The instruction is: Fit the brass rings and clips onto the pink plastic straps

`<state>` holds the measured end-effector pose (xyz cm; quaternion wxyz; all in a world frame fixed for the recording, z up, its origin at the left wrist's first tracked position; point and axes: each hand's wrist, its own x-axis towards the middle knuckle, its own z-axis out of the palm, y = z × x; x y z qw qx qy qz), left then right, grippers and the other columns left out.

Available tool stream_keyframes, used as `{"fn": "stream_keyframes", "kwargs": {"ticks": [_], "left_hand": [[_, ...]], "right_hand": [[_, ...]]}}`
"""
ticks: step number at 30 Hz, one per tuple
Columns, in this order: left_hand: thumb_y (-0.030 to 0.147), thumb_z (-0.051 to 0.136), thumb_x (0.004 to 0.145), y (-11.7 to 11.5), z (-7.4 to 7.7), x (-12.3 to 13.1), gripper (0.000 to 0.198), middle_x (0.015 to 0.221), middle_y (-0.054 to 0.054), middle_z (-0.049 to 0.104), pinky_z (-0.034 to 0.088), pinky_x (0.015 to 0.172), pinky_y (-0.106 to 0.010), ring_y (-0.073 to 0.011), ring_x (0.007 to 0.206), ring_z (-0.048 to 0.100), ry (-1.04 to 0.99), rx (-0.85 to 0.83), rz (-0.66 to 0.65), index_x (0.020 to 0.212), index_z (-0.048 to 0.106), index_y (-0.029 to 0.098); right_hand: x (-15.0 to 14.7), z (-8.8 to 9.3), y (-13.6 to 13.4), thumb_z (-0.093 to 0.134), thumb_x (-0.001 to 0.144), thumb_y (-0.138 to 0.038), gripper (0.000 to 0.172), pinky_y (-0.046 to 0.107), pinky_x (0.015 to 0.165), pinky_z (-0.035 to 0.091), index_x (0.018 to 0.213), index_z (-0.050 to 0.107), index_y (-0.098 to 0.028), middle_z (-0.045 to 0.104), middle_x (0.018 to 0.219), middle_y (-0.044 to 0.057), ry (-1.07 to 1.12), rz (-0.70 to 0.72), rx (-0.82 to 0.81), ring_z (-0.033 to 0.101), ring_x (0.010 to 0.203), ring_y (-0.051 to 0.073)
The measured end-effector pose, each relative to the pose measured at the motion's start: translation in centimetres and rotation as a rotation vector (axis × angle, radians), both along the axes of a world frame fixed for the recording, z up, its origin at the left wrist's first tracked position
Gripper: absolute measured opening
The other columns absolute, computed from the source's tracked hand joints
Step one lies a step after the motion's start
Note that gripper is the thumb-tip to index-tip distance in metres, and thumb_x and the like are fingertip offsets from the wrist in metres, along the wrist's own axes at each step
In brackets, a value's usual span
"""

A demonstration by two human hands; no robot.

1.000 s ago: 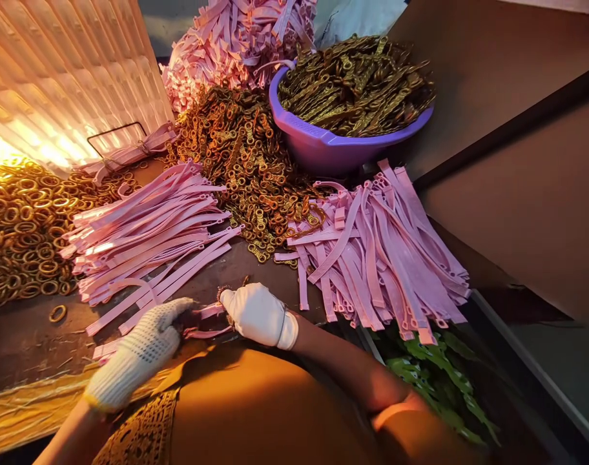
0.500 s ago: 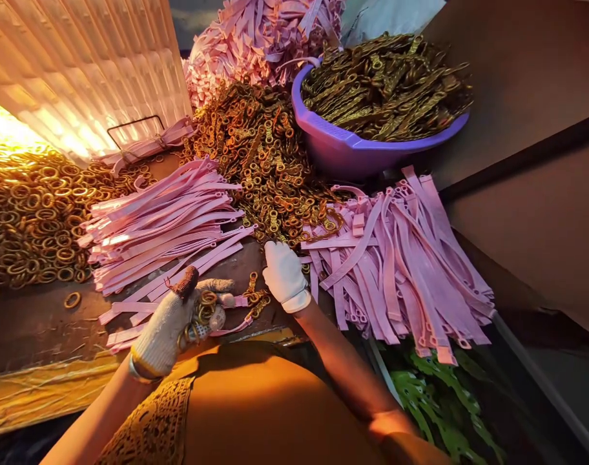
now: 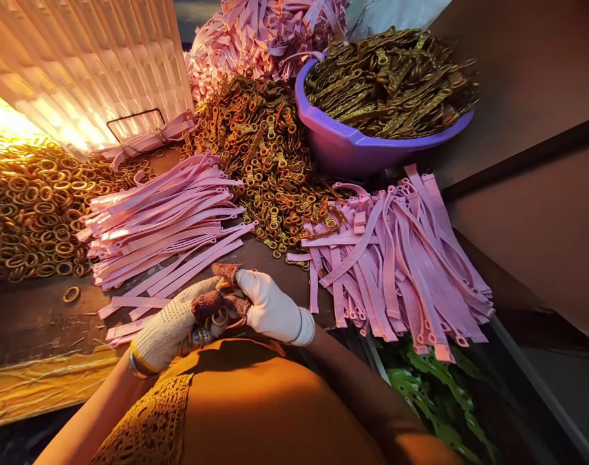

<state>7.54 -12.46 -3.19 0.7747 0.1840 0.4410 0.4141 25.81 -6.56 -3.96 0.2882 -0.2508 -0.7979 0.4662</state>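
My left hand, in a dotted knit glove with brown fingertips, is closed around several brass rings. My right hand wears a white glove with brown fingertips. Its fingers are pinched together against the left fingertips, and what they grip is hidden. To the left of my hands, pink straps lie stacked side by side. Past my hands, a heap of brass-coloured connector links spreads over the dark table.
Loose brass rings are piled at the left. More pink straps overhang the right edge. A purple basin full of long brass-coloured pieces stands behind. A ribbed translucent panel rises at the back left, with a pink pile beyond.
My right hand has come back from the edge of the link heap, leftward and nearer to me, and now meets my left hand. The left fingers have curled inward.
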Motion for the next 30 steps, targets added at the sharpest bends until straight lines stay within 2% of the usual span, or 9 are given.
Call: {"fn": "stream_keyframes", "kwargs": {"ticks": [3,5,8,11,16,20,25,28,30], "left_hand": [[0.03,0.078,0.081,-0.2,-0.7,0.3,0.032,0.097,-0.007,0.073,0.059,0.074,-0.027,-0.0159,0.077,0.068,0.027,0.069,-0.037,0.11,0.072,0.02],[0.031,0.078,0.081,-0.2,-0.6,0.6,0.028,0.097,-0.008,0.073,0.059,0.077,-0.028,-0.0178,0.081,0.069,0.017,0.103,-0.048,0.106,0.073,0.018],[0.038,0.074,0.083,-0.3,0.1,0.9,0.031,0.097,-0.01,0.073,0.059,0.077,-0.031,-0.0204,0.083,0.068,-0.032,0.059,-0.039,0.103,0.074,0.015],[0.043,0.074,0.082,-0.2,0.7,0.9,0.036,0.091,-0.009,0.073,0.058,0.08,-0.029,-0.02,0.085,0.068,-0.054,0.001,-0.027,0.105,0.074,0.015],[0.034,0.081,0.076,-0.1,0.6,1.0,0.033,0.083,-0.003,0.068,0.049,0.058,-0.014,-0.0076,0.064,0.059,0.128,0.01,0.029,0.103,0.071,0.017],[0.036,0.079,0.075,-0.2,0.7,1.4,0.036,0.074,0.001,0.065,0.038,0.045,-0.011,-0.0056,0.054,0.053,0.197,-0.072,0.108,0.105,0.069,0.019],[0.04,0.078,0.074,0.1,1.3,1.9,0.028,0.054,0.004,0.052,0.028,0.037,-0.014,-0.0039,0.04,0.039,0.165,-0.06,-0.022,0.08,0.063,0.016],[0.039,0.08,0.073,0.3,0.5,1.9,0.031,0.059,0.003,0.056,0.034,0.042,-0.014,-0.0047,0.045,0.045,0.133,-0.026,-0.047,0.076,0.059,0.017],[0.04,0.078,0.076,0.3,0.0,1.9,0.03,0.062,0.003,0.057,0.038,0.045,-0.015,-0.0056,0.049,0.048,0.116,-0.013,-0.086,0.08,0.059,0.018]], "right_hand": [[-0.3,0.8,0.3,0.061,0.087,-0.013,0.052,0.032,0.102,0.049,0.139,0.055,-0.017,0.065,0.125,0.01,0.045,0.172,-0.108,0.063,0.112,0.02],[-0.2,1.0,0.3,0.06,0.089,-0.015,0.048,0.032,0.102,0.05,0.136,0.057,-0.017,0.067,0.12,0.009,0.078,0.2,-0.17,0.063,0.109,0.019],[0.0,0.9,-0.1,0.062,0.091,-0.025,0.046,0.03,0.096,0.052,0.137,0.057,-0.017,0.068,0.111,0.007,0.132,0.105,-0.275,0.064,0.102,0.018],[0.2,0.1,-0.6,0.063,0.092,-0.032,0.048,0.027,0.091,0.053,0.137,0.056,-0.016,0.066,0.108,0.007,0.172,-0.113,-0.341,0.062,0.097,0.015],[0.3,-2.1,-1.2,0.064,0.09,-0.031,0.052,0.027,0.096,0.05,0.139,0.053,-0.017,0.063,0.113,0.008,0.265,-0.31,-0.365,0.061,0.101,0.015],[0.1,-3.0,-1.7,0.062,0.089,-0.028,0.054,0.028,0.095,0.051,0.141,0.05,-0.019,0.063,0.116,0.009,0.278,-0.366,-0.351,0.061,0.102,0.016],[-0.3,-2.4,-1.9,0.064,0.089,-0.032,0.051,0.028,0.092,0.052,0.137,0.054,-0.017,0.063,0.107,0.007,0.317,-0.336,-0.476,0.061,0.102,0.017],[-0.3,-2.1,-1.9,0.062,0.09,-0.034,0.049,0.026,0.087,0.054,0.135,0.054,-0.018,0.063,0.105,0.006,0.31,-0.333,-0.493,0.062,0.099,0.016],[-0.1,-2.2,-1.8,0.059,0.091,-0.031,0.047,0.027,0.086,0.054,0.136,0.054,-0.019,0.064,0.105,0.006,0.281,-0.342,-0.418,0.063,0.095,0.015]]}}
